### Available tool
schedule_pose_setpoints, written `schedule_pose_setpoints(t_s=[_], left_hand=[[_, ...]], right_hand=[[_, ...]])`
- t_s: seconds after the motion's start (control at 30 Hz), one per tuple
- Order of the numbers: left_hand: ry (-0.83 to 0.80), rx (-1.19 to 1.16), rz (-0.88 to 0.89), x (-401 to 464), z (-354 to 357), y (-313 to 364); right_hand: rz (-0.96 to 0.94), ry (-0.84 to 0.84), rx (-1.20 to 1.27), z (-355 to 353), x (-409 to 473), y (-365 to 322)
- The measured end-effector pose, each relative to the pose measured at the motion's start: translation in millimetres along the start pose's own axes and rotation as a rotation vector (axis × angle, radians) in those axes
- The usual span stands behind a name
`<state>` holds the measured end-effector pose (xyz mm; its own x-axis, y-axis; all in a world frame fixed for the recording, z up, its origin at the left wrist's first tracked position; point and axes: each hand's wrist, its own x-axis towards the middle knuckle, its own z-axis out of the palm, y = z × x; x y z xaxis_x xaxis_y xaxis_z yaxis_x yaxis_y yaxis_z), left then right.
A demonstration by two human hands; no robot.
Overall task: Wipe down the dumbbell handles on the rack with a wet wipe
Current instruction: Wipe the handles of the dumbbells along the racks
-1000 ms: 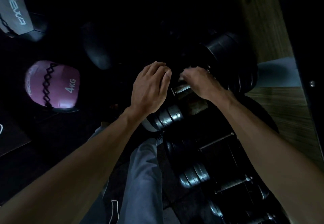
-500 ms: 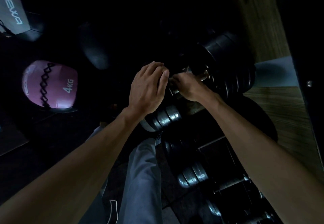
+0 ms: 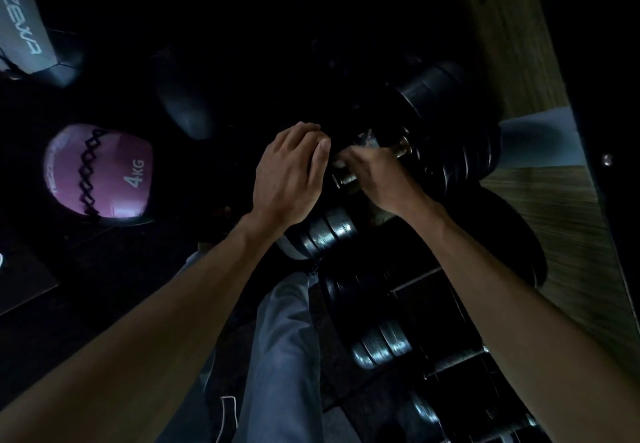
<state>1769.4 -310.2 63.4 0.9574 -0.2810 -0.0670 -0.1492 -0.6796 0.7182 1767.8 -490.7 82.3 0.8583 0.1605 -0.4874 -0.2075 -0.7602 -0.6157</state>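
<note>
Right hand curled around the dumbbell handle on the rack, wipe barely discernible in the gloom, left hand loosely curled over the adjacent black weight plates.

Right hand now nearer the left end of the dumbbell handle, bar's right end uncovered.

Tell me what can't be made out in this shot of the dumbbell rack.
Head view only:
- Wet wipe: not distinguishable; the right hand covers the dumbbell handle in dim light.
- Left hand: fingertips and what they touch are lost in shadow.
- Lower dumbbells: cut off by the bottom edge.
</note>
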Motion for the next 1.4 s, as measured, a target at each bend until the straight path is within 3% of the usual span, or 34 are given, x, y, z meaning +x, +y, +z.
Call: schedule_pose_setpoints(t_s=[0.1,0.17,0.27,0.37,0.47,0.57,0.7,0.77,0.83,0.93,0.97,1.2,1.3,1.4], left_hand=[[0.001,0.008,0.001,1,0,0],[-0.002,0.009,-0.002,0,-1,1],[-0.013,0.022,-0.008,0,-1,1],[-0.025,0.008,-0.018,0,-1,1],[-0.027,0.005,-0.021,0,-1,1],[-0.037,0.022,-0.028,-1,-1,2],[-0.031,0.019,-0.018,-1,-2,2],[-0.03,0.02,-0.013,0,-2,2],[-0.031,0.03,-0.014,-1,-2,3],[-0.027,0.021,-0.014,0,-2,2],[-0.025,0.017,-0.009,-1,-2,3],[-0.09,-0.046,0.033,-3,-7,3],[-0.154,-0.048,0.008,-16,-10,11],[-0.16,0.074,0.149,-45,-8,27]], right_hand=[[-0.07,0.195,-0.278,-2,-6,12],[-0.157,0.157,-0.44,10,-11,17],[-0.176,0.033,-0.249,22,-17,7],[-0.057,0.054,-0.008,14,-21,3],[0.062,0.138,-0.062,12,-21,11],[-0.04,0.114,-0.27,25,-31,12],[0.009,0.057,0.039,24,-43,1],[0.03,0.12,0.118,15,-41,-1],[0.062,0.213,0.07,12,-35,3],[0.019,0.09,-0.253,24,-37,10],[-0.019,0.069,-0.249,32,-41,14],[0.173,0.029,0.242,21,-60,-5],[0.303,0.252,0.525,24,-89,-19],[0.473,0.576,0.697,44,-134,-23]])
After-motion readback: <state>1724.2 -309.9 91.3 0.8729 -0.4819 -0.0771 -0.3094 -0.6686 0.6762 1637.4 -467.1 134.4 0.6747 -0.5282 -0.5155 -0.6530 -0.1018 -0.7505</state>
